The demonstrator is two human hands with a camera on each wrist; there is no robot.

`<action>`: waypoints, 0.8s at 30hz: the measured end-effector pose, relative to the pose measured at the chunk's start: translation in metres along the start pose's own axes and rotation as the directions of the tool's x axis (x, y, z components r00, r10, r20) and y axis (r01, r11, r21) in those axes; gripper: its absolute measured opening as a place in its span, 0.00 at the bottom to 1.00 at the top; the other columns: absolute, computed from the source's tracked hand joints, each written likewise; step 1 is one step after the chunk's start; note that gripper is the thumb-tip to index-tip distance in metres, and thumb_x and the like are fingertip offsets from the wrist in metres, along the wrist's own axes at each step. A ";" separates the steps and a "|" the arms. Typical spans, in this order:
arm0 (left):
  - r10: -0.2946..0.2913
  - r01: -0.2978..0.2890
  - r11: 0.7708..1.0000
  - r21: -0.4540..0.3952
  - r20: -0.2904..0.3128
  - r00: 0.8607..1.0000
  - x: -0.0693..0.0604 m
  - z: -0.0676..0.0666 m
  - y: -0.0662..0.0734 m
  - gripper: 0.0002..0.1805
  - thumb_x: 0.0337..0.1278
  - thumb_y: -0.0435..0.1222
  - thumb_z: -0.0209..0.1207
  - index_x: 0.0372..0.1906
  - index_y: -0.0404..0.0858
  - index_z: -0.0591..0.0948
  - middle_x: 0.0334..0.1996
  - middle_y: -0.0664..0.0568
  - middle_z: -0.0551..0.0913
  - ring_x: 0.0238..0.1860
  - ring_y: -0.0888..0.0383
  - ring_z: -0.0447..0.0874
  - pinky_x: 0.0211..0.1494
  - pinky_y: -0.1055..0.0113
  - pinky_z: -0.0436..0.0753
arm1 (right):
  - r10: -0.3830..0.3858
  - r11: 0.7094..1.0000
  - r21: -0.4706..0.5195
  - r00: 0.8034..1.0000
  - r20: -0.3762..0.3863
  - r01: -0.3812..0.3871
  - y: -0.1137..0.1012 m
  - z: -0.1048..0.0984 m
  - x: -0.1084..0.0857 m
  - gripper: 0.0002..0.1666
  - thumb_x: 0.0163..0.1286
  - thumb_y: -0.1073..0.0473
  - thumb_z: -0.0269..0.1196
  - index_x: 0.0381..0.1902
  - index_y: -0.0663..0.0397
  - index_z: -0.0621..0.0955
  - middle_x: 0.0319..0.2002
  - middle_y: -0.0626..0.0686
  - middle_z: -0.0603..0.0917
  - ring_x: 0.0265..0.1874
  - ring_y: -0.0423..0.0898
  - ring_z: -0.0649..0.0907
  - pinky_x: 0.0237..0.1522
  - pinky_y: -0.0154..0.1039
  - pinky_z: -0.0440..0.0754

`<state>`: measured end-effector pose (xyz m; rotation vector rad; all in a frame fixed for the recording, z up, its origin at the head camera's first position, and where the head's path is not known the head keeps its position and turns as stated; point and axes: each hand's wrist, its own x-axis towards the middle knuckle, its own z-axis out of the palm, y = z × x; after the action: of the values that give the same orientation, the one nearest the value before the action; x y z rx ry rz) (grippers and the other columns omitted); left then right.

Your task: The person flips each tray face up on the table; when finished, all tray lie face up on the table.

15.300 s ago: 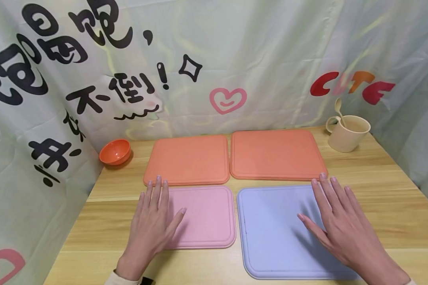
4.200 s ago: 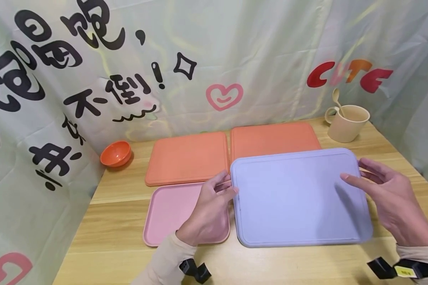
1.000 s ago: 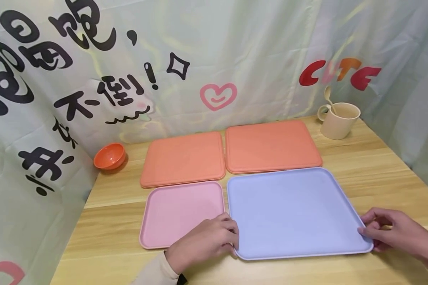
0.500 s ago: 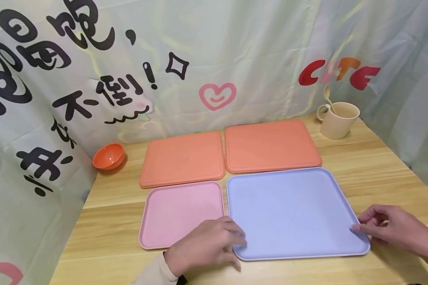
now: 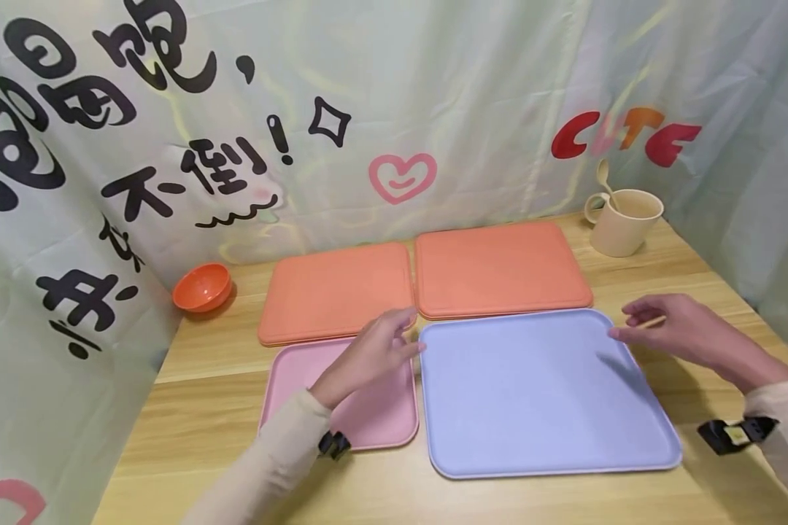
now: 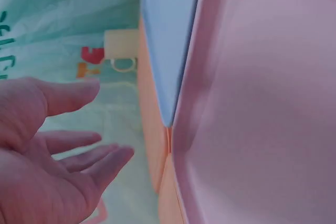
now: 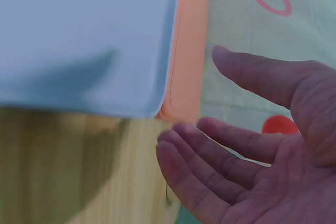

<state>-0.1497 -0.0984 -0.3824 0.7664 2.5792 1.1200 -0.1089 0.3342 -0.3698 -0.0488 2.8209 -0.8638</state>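
Note:
A blue rectangular tray [image 5: 545, 394] lies rim up on the wooden table at the front right. Beside it on the left is a smaller pink tray [image 5: 374, 423], also rim up. My left hand [image 5: 368, 357] hovers over the pink tray's right side, thumb and fingers spread, fingertips near the blue tray's left edge. Over the blue tray's far right corner hangs my right hand [image 5: 676, 332], its thumb apart from its loosely bent fingers. Both wrist views show the left palm [image 6: 47, 177] and right palm [image 7: 294, 182] holding nothing.
Two orange trays, left [image 5: 338, 292] and right [image 5: 499, 270], lie bottom up side by side behind. An orange bowl [image 5: 202, 288] stands at the back left. At the back right is a beige mug [image 5: 624, 226] with a spoon [image 5: 604, 175]. A printed curtain [image 5: 486, 109] encloses the table [image 5: 190, 415].
Both trays in front have been turned from bottom up to rim up, the pink one first. In the last second both hands let go of the blue tray and rose toward its far end.

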 end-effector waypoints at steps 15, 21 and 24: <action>-0.303 0.298 0.948 -0.108 -0.030 0.953 0.082 0.010 -0.003 0.42 0.70 0.43 0.61 0.80 0.35 0.55 0.28 0.50 0.76 0.18 0.58 0.63 0.31 0.63 0.71 | 0.146 0.969 0.173 0.977 0.156 -0.173 -0.030 -0.001 0.092 0.65 0.66 0.44 0.70 0.72 0.86 0.45 0.70 0.83 0.50 0.68 0.75 0.57 0.68 0.70 0.58; -0.385 0.374 0.906 -0.197 -0.019 0.923 0.097 0.016 -0.005 0.44 0.70 0.45 0.61 0.81 0.37 0.52 0.71 0.42 0.68 0.51 0.52 0.77 0.63 0.56 0.74 | 0.251 0.885 0.361 0.954 0.163 -0.294 -0.028 0.004 0.112 0.74 0.63 0.42 0.72 0.74 0.79 0.33 0.75 0.78 0.37 0.73 0.72 0.48 0.72 0.69 0.51; -0.403 0.386 0.893 -0.232 -0.029 0.915 0.103 0.019 -0.005 0.45 0.70 0.45 0.61 0.81 0.36 0.50 0.77 0.42 0.59 0.73 0.50 0.63 0.73 0.52 0.67 | 0.295 0.859 0.398 0.946 0.132 -0.323 -0.028 0.007 0.119 0.75 0.63 0.42 0.72 0.75 0.78 0.33 0.76 0.76 0.36 0.74 0.71 0.48 0.73 0.67 0.50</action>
<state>-0.2304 -0.0338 -0.3991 0.1362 2.4531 1.2858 -0.2247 0.2969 -0.3805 0.4170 2.4231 -1.3229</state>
